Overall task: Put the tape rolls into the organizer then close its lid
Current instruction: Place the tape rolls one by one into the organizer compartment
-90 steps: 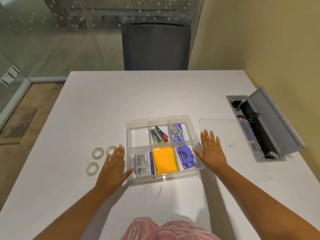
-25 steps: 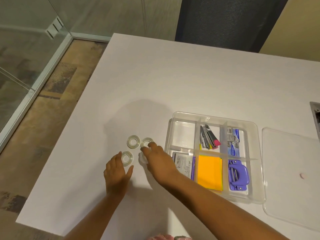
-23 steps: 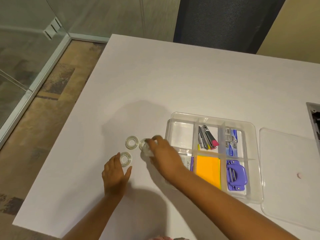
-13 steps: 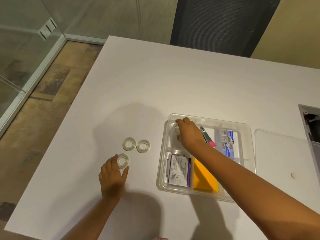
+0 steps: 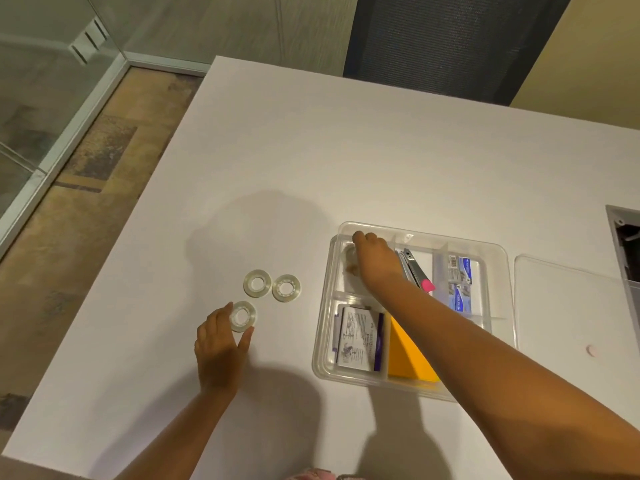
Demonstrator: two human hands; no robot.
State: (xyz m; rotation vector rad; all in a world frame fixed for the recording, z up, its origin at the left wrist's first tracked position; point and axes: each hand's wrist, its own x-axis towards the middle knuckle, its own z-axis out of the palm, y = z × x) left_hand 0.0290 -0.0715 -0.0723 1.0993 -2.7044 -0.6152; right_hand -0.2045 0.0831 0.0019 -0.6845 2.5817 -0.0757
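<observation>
Three tape rolls (image 5: 257,283) sit on the table at 9 o'clock from the clear organizer (image 5: 498,258); the left hand (image 5: 219,344) pinches the nearest. The right hand (image 5: 375,259) reaches into the far-left compartment, probably dropping one, though its grip's hidden. Lid (image 5: 571,306) waits at 3 o'clock.
</observation>
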